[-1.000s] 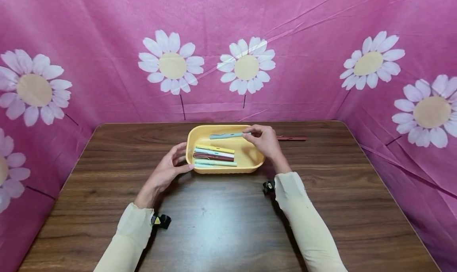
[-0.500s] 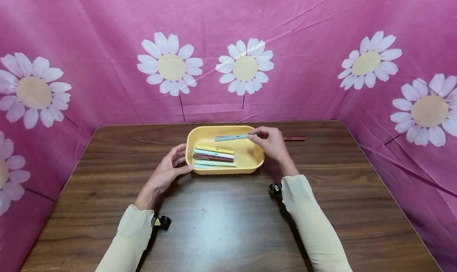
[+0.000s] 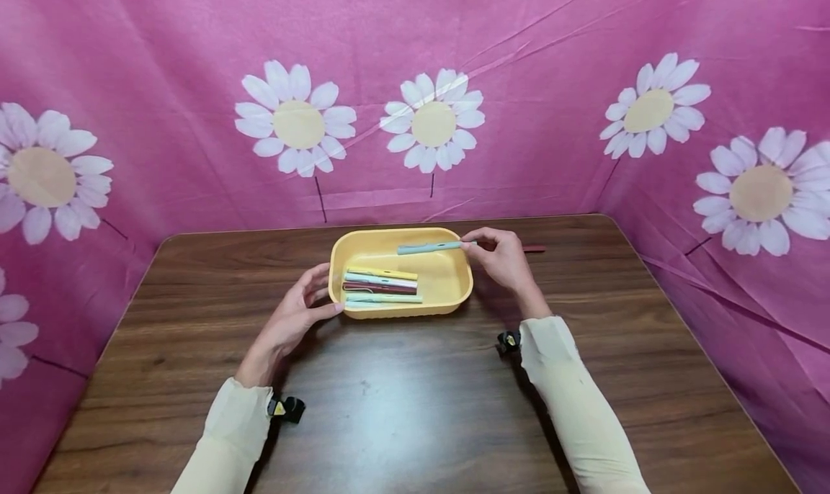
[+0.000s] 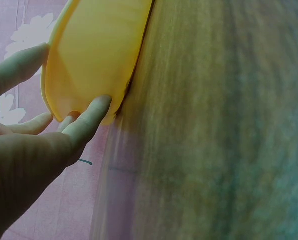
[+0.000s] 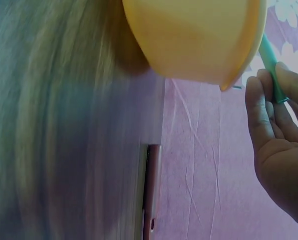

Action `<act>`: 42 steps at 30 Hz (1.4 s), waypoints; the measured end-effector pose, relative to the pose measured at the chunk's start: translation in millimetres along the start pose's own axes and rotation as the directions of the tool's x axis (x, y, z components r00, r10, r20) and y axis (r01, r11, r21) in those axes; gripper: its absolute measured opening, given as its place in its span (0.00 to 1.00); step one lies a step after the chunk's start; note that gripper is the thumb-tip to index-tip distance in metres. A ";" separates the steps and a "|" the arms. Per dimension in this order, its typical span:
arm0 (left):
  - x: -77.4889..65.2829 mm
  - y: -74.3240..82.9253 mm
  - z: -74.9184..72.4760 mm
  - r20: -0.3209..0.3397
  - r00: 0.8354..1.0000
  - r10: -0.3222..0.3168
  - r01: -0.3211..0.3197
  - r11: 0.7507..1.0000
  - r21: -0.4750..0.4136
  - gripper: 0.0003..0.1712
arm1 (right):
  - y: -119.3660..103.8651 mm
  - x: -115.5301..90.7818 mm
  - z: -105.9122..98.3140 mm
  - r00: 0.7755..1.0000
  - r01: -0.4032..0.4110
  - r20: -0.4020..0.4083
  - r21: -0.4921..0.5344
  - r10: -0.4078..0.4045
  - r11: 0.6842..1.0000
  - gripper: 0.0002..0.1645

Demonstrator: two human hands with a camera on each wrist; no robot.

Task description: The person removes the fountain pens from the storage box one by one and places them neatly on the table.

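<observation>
My right hand (image 3: pixel 499 256) pinches the end of a light blue-green pen (image 3: pixel 424 248) between thumb and fingers. The pen lies level over the back right part of a yellow tray (image 3: pixel 447 308), its capped end pointing left. In the right wrist view, the end of this pen (image 5: pixel 274 75) pokes out from the fingertips beyond the tray's rim. At the tray's left end, my left hand (image 3: pixel 295 314) has its thumb on the near corner and its fingers round the end wall. Inside the tray lie a yellow pen (image 3: pixel 382 273), a dark maroon pen (image 3: pixel 379 288) and several pale ones.
A red pen (image 3: pixel 534 248) lies on the wooden table (image 3: pixel 415 407), partly hidden behind my right hand. Pink cloth (image 3: pixel 519 141) printed with daisies stands around the back and sides of the table.
My right hand has moved right with the blue-green pen, from over the tray to just past its right rim. My left hand stays at the tray's left end.
</observation>
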State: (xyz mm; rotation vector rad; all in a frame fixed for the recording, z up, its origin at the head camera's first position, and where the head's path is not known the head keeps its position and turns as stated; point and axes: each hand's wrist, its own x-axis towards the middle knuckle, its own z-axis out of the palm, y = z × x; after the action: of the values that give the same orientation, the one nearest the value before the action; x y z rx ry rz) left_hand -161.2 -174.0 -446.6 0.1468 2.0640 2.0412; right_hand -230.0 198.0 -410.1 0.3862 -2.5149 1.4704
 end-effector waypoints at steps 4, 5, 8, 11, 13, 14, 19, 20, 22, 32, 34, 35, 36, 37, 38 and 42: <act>0.1 0.2 0.3 0.000 1.000 0.007 -0.007 1.000 0.003 0.47 | 2.3 -3.3 -4.9 1.000 -0.006 -0.012 0.008 0.006 1.000 0.08; 0.2 0.6 0.5 0.000 1.000 0.010 -0.010 1.000 0.001 0.47 | 2.8 -4.2 -5.8 1.000 -0.009 -0.016 0.009 0.009 1.000 0.08; 0.1 1.2 0.5 0.001 1.000 0.014 -0.014 1.000 -0.008 0.47 | 5.0 -6.0 -7.9 1.000 -0.020 -0.024 0.016 0.020 1.000 0.08; 0.5 1.0 0.2 0.000 1.000 0.009 -0.009 1.000 -0.014 0.47 | 5.6 -6.7 -11.6 0.999 -0.033 -0.035 0.023 0.034 0.999 0.08; 0.7 1.3 0.0 0.001 1.000 0.009 -0.009 1.000 -0.013 0.47 | 6.2 -6.7 -14.8 0.998 -0.035 -0.045 0.032 0.037 0.999 0.08; 1.0 1.2 -0.2 0.001 1.000 0.009 -0.009 1.000 -0.014 0.47 | 7.1 -6.5 -16.7 0.998 -0.035 -0.050 0.041 0.037 0.999 0.08; 1.3 2.3 -0.2 -0.001 1.000 0.007 -0.007 1.000 -0.008 0.46 | 11.8 -7.0 -27.1 0.998 -0.037 -0.054 0.108 0.043 0.993 0.10; 1.3 2.4 -0.2 -0.001 1.000 0.005 -0.005 1.000 -0.008 0.47 | 11.8 -7.5 -29.1 0.998 -0.037 -0.053 0.122 0.044 0.992 0.10; 1.3 2.5 -0.1 -0.001 1.000 0.004 -0.004 1.000 -0.006 0.47 | 9.0 -9.4 -33.3 0.997 -0.032 -0.065 0.118 0.040 0.993 0.10; 0.2 2.8 0.0 0.006 1.000 0.009 -0.008 1.000 -0.012 0.47 | -24.7 -22.4 -52.8 0.990 -0.025 -0.138 0.026 0.028 0.999 0.10; -0.2 2.9 0.2 0.005 1.000 0.013 -0.013 1.000 -0.016 0.47 | -23.9 -23.5 -55.5 0.990 -0.024 -0.135 0.029 0.028 0.999 0.10; -0.4 2.9 0.3 0.005 1.000 0.015 -0.015 1.000 -0.019 0.47 | -22.5 -23.8 -57.0 0.991 -0.021 -0.133 0.031 0.025 0.999 0.10; -0.4 2.9 0.5 0.005 1.000 0.017 -0.017 1.000 -0.020 0.47 | -22.2 -24.6 -58.5 0.991 -0.024 -0.133 0.025 0.027 0.999 0.10; -0.6 2.9 0.6 0.005 1.000 0.018 -0.018 1.000 -0.022 0.47 | -21.0 -25.1 -60.2 0.991 -0.023 -0.132 0.021 0.026 1.000 0.09; -0.7 2.9 0.6 0.005 1.000 0.018 -0.018 1.000 -0.022 0.47 | -19.6 -25.6 -62.1 0.991 -0.024 -0.131 0.018 0.026 1.000 0.09; -0.5 3.3 1.0 0.006 1.000 0.016 -0.016 1.000 -0.021 0.48 | -16.1 -27.1 -69.8 0.991 -0.037 -0.130 0.012 0.039 0.999 0.10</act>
State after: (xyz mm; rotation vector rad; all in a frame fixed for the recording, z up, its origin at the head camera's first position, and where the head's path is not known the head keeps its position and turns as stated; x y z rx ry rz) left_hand -160.8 -173.0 -443.2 0.1655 2.0435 2.0687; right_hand -196.2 254.7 -371.4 0.2363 -2.4259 1.4718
